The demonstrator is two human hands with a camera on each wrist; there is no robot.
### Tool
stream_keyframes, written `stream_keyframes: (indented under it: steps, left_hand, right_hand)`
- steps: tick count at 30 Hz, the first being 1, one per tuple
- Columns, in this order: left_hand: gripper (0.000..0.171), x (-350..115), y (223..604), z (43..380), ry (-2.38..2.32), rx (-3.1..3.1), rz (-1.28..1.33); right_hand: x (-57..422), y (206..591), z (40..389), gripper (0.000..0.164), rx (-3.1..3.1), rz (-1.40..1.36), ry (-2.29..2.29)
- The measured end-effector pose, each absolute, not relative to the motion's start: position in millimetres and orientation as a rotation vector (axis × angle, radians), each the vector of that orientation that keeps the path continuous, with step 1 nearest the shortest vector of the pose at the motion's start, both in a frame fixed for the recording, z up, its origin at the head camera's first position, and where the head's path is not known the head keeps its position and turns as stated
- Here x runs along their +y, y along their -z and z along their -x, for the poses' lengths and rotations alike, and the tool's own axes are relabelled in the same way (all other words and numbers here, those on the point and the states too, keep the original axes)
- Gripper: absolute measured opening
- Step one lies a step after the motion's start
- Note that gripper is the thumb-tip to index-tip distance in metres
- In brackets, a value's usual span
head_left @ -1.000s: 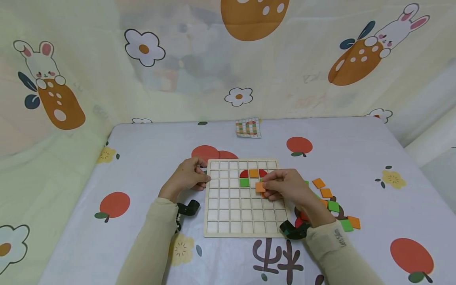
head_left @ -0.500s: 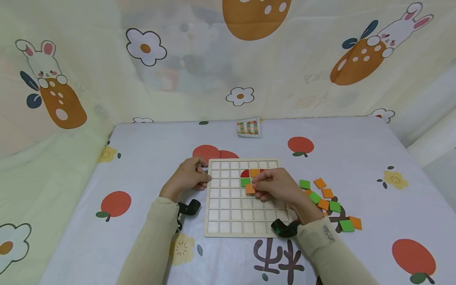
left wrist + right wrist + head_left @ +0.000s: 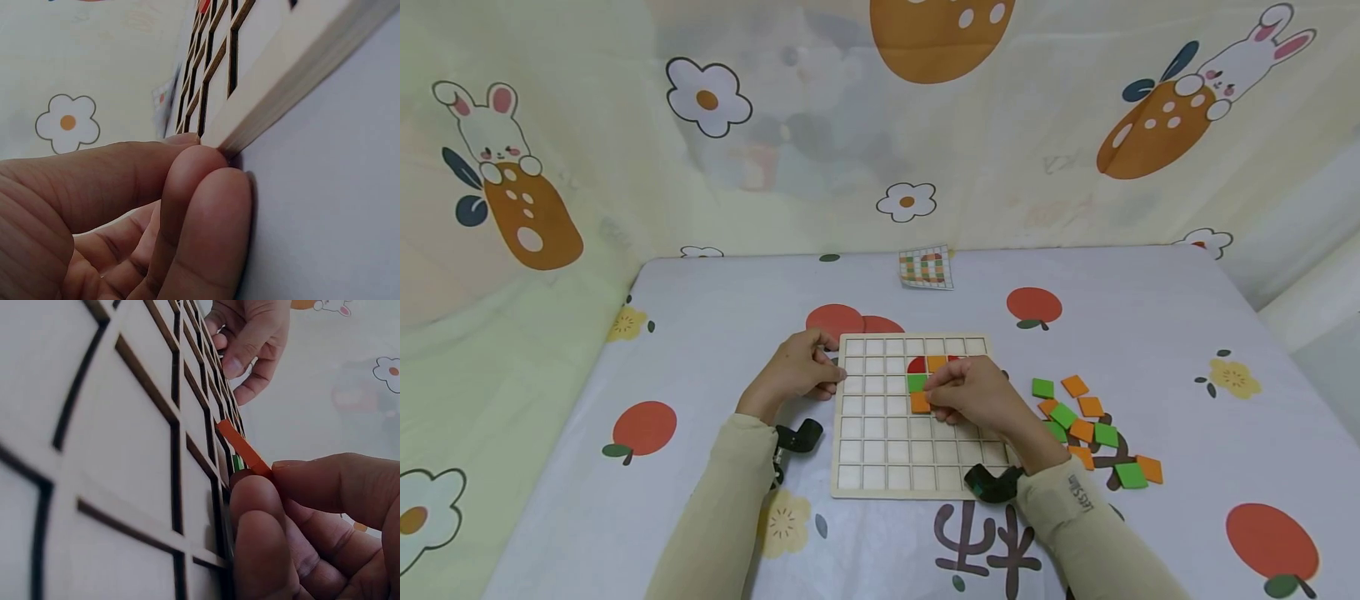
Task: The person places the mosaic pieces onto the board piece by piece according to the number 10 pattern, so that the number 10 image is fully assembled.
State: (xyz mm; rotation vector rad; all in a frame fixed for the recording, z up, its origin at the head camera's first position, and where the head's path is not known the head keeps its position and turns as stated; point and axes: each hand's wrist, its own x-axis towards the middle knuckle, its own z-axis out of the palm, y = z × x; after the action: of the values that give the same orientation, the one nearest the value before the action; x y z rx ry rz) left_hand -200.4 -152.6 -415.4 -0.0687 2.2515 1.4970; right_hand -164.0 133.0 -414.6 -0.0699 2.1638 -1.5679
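A wooden grid board [image 3: 874,429] lies on the table. My left hand [image 3: 793,367] grips its left edge near the far corner; the left wrist view has the fingertips [image 3: 215,206] against the rim. Between thumb and fingers of my right hand [image 3: 977,396] is an orange square tile [image 3: 919,403], over a cell just in front of a seated green tile [image 3: 917,382]. In the right wrist view the orange tile [image 3: 245,449] is tilted against the grid. A red rounded piece [image 3: 916,365] and another orange tile [image 3: 936,363] sit in the row behind. My right hand hides cells farther right.
Loose orange and green tiles [image 3: 1105,435] are scattered to the right of the board, several of each. A small printed pattern card [image 3: 926,268] lies at the table's far edge. Behind the table hangs a patterned cloth [image 3: 805,150].
My right hand has moved left with the orange tile, from the right of the green tile's column to the cell in front of the green tile, and lowered it. My left hand stays put.
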Motion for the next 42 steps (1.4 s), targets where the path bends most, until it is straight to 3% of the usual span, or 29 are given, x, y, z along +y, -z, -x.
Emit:
stream_keyframes:
  steps: [21, 32, 42]
  left_hand:
    - [0.041, -152.9, 418.7, 201.1, -1.499, 2.242, 0.073]
    - [0.042, -153.9, 418.7, 202.3, -1.488, 2.24, 0.088]
    - [0.041, -152.8, 419.2, 202.0, -1.479, 2.248, 0.088]
  right_hand:
    - [137.2, 414.9, 161.0, 0.015, 2.151, 0.05, 1.616]
    - [193.9, 394.2, 164.7, 0.028, 2.426, -0.085, 1.478]
    - [242.0, 402.7, 157.7, 0.038, 2.59, -0.29, 1.174]
